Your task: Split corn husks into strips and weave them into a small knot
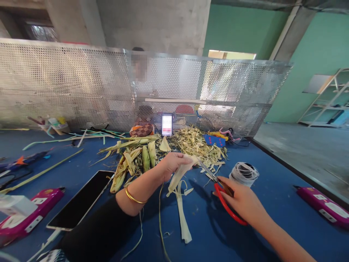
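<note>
Pinched in my left hand (174,164) is a pale corn husk (178,177), hanging down from my fingers. My right hand (244,198) grips red-handled scissors (222,194), and their blades point up and left to the husk's upper edge by my left fingertips. Whether the blades touch the husk I cannot tell. A cut husk strip (183,218) lies below on the blue table (207,236). Beyond my hands are whole green and yellow husks (145,158) and a heap of husk scraps (195,143).
A spool of white string (244,174) stands right of the scissors. At left lie a dark-screened tablet (83,200) and a magenta power strip (45,202); another power strip (324,205) is far right. An upright phone (167,124) stands before the perforated metal screen (169,78); a person is behind it.
</note>
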Demonstrator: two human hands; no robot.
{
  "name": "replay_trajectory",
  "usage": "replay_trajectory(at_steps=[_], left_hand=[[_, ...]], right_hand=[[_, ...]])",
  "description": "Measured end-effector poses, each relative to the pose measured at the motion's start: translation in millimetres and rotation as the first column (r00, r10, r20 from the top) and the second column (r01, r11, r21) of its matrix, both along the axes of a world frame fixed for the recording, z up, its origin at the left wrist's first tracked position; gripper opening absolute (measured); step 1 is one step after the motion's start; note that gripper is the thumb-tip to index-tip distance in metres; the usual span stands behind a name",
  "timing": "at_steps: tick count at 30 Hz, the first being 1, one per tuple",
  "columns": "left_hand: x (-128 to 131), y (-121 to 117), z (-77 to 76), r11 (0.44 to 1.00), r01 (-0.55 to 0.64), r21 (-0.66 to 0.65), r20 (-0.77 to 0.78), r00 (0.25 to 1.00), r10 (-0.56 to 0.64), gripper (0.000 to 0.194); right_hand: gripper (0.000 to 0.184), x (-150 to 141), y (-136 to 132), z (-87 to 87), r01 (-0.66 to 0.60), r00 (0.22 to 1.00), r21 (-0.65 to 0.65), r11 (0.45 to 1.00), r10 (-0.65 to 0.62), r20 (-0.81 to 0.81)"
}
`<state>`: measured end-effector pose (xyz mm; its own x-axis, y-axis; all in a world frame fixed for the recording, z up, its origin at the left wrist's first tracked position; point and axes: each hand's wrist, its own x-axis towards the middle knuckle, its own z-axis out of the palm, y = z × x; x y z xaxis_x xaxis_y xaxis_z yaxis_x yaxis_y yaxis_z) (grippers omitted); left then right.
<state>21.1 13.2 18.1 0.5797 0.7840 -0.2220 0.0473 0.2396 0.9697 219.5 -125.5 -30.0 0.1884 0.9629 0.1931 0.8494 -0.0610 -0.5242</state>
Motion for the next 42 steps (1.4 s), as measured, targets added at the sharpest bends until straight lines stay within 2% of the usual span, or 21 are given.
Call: replay_trajectory(at_steps=[2, 4, 8, 11, 13, 14, 15, 16, 18, 20, 23, 26, 30, 34, 39, 42], left_hand=[[-2, 0, 3.6, 0.996, -0.087, 0.018, 0.017, 0.996, 0.087, 0.013], [-2, -1, 5.5, 0.990, -0.137, 0.022, 0.045, 0.990, 0.136, 0.014], [1, -6, 6.2, 0.986, -0.157, -0.060, 0.122, 0.979, 0.164, 0.012], [4, -14, 9.0, 0.976, -0.196, -0.097, 0.193, 0.958, 0.211, 0.008], [5, -20, 12.4, 0.972, -0.229, -0.051, 0.229, 0.945, 0.235, 0.006], [6, -22, 14.0, 0.966, -0.257, -0.010, 0.243, 0.937, 0.252, 0.007], [6, -24, 15.4, 0.960, -0.278, 0.032, 0.254, 0.931, 0.261, 0.009], [6, -26, 16.4, 0.953, -0.293, 0.069, 0.263, 0.927, 0.266, 0.010], [6, -27, 17.0, 0.948, -0.297, 0.111, 0.274, 0.927, 0.258, 0.011], [6, -27, 16.0, 0.950, -0.286, 0.124, 0.278, 0.929, 0.244, 0.011], [6, -25, 13.1, 0.955, -0.273, 0.118, 0.264, 0.936, 0.235, 0.010], [7, -24, 10.4, 0.965, -0.236, 0.117, 0.227, 0.952, 0.206, 0.008], [9, -21, 7.5, 0.974, -0.166, 0.157, 0.153, 0.978, 0.142, 0.013], [12, -19, 3.0, 0.956, -0.161, 0.245, 0.111, 0.984, 0.137, 0.019], [13, -19, -1.9, 0.934, -0.139, 0.329, 0.102, 0.989, 0.111, 0.020], [13, -19, -1.5, 0.939, -0.117, 0.322, 0.092, 0.992, 0.092, 0.018]], right_hand=[[0.042, 5, 0, -1.4, 0.035, 0.953, -0.042, 0.998, -0.021, 0.304], [0.042, 8, 0, -4.1, 0.031, 0.886, -0.083, 0.996, 0.011, 0.463], [0.042, 5, 1, -2.0, 0.010, 0.832, -0.148, 0.989, 0.074, 0.550], [0.041, -4, 5, 13.8, 0.025, 0.817, -0.183, 0.983, 0.085, 0.570], [0.030, -14, 13, 28.8, -0.010, 0.883, -0.125, 0.992, 0.067, 0.464], [0.025, -21, 18, 36.3, -0.036, 0.949, -0.054, 0.998, 0.051, 0.312], [0.025, -27, 24, 43.2, -0.073, 0.993, 0.014, 0.997, 0.071, 0.093], [0.027, -34, 31, 48.9, -0.093, 0.983, 0.060, 0.994, 0.101, -0.150], [0.031, -47, 44, 56.7, -0.115, 0.838, 0.102, 0.988, 0.151, -0.524], [0.032, -56, 55, 59.9, -0.070, 0.710, 0.156, 0.985, 0.159, -0.686], [0.030, -61, 67, 58.8, 0.037, 0.655, 0.254, 0.966, 0.169, -0.737], [0.025, -60, 73, 54.4, 0.041, 0.654, 0.302, 0.952, 0.203, -0.729], [0.021, -56, 74, 48.7, -0.011, 0.698, 0.335, 0.942, 0.247, -0.672], [0.020, -51, 71, 46.8, -0.038, 0.772, 0.342, 0.939, 0.245, -0.586], [0.016, -45, 68, 45.9, -0.019, 0.778, 0.357, 0.934, 0.238, -0.582], [0.015, -44, 68, 44.7, -0.022, 0.784, 0.333, 0.943, 0.223, -0.579]])
